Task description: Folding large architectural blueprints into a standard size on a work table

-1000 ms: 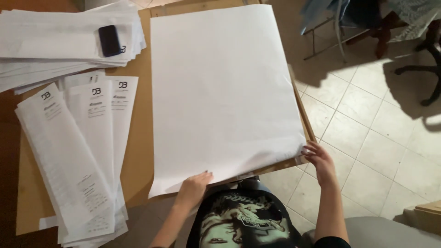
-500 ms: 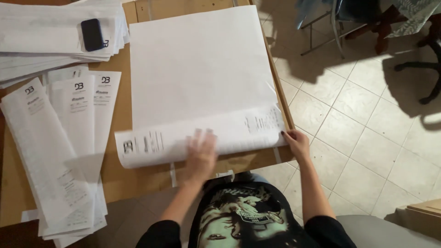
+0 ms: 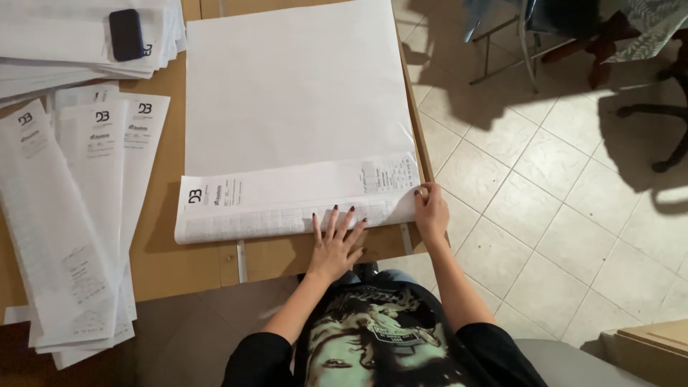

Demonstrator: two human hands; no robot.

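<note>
Fingers (image 3: 342, 223) spread — pressing folded sheet (image 3: 287, 201) flat.

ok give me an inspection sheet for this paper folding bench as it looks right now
surface: wooden table, bare wood showing between the paper piles.
job's things: large white sheet lying flat, its near edge turned up into a folded strip with print showing.
clutter: folded long sheets overlapped at the left; a flat paper stack at the far left with a dark phone on top.
grippers: left hand pressed flat on the folded strip, fingers spread; right hand pinching the strip's right end.
cables: nothing seen.
surroundings: tiled floor to the right, chair legs and shadows beyond.
</note>
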